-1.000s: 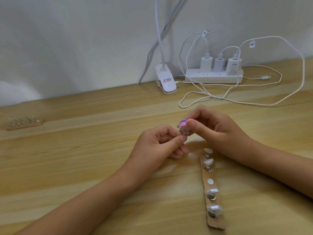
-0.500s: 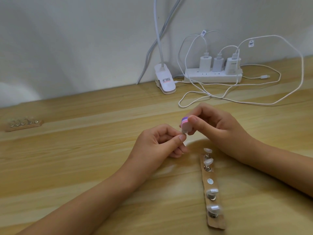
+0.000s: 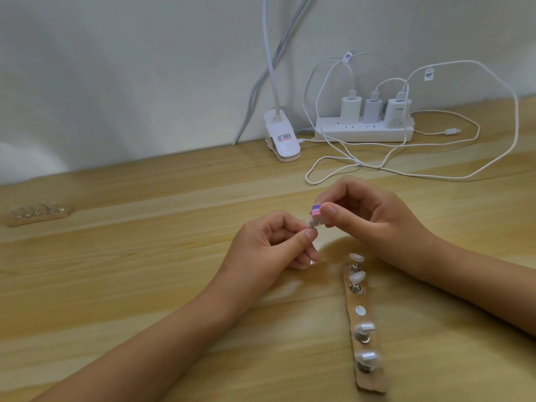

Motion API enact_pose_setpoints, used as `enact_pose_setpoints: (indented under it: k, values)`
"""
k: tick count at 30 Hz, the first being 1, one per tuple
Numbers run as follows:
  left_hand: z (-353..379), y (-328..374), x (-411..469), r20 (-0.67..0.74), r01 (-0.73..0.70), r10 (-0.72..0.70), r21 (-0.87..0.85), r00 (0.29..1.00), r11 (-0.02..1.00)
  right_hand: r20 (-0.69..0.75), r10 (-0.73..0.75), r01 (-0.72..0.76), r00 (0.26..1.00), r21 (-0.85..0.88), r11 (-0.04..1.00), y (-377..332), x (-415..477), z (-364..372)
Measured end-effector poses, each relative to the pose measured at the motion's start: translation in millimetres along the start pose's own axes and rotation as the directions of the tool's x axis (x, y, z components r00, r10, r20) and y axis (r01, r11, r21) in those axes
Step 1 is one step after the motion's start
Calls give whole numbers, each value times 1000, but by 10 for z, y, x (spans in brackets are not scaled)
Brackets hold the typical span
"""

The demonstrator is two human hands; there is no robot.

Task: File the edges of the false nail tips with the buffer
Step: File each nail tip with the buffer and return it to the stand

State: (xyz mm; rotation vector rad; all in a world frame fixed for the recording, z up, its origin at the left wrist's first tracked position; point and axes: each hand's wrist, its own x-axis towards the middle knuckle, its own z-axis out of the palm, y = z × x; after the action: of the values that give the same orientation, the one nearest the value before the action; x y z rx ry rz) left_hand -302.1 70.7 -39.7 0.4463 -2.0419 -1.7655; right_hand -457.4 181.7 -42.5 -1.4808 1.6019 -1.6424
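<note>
Wooden desk (image 3: 116, 285); near-upright buffer (image 3: 403, 212) in right hand (image 3: 374, 219) grip, lower end against nail tip (image 3: 398, 224) in left hand (image 3: 269, 248) grip.

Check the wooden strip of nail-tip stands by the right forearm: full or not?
Not full: on the wooden strip the middle spot shows a bare silver disc; four others hold tips.

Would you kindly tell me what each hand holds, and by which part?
The right hand pinches the striped buffer by its sides. The left hand pinches a nail tip from below; the exact spot is hidden.
</note>
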Motion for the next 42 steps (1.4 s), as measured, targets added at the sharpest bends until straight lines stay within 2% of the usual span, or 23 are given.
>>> enact_pose_setpoints:
  k: [8, 12, 21, 24, 26, 29, 33, 39, 42]
  values:
    - [7, 7, -4, -6, -2, 2, 1, 1000, 1000, 15, 41, -40, 999, -69, 997, 5, -12, -7]
    - [10, 9, -1, -10, 5, -5, -8, 1000, 1000, 24, -30, 32, 999, -53, 998, -11, -13, -16]
    - [-7, 6, 2, -17, 6, -7, -10, 1000, 1000, 17, -45, 46, 999, -39, 998, -1, -7, -21]
    - [-13, 10, 9, -27, 7, -7, -17, 1000, 1000, 37, -65, 68, 997, -104, 992, 4, -6, -9]
    - [-13, 12, 11, -35, 10, -12, -37, 999, 999, 5, -42, 42, 999, -69, 997, 2, 1, -6]
    - [-3, 22, 15, -29, 7, -9, -46, 1000, 999, -30, -114, 112, 993, -46, 993, -13, 4, -10]
    - [-3, 19, 7, -22, 6, -7, -43, 1000, 999, 21, 17, -16, 1000, -62, 998, 24, 17, -10]
    - [1, 24, 3, -15, 2, -3, -36, 1000, 999, 30, 36, -34, 999, -68, 997, 10, -1, -15]
    - [-1, 25, 3, -12, 2, -2, -41, 1000, 999, 21, -15, 17, 1000, -95, 995, 6, 4, -9]
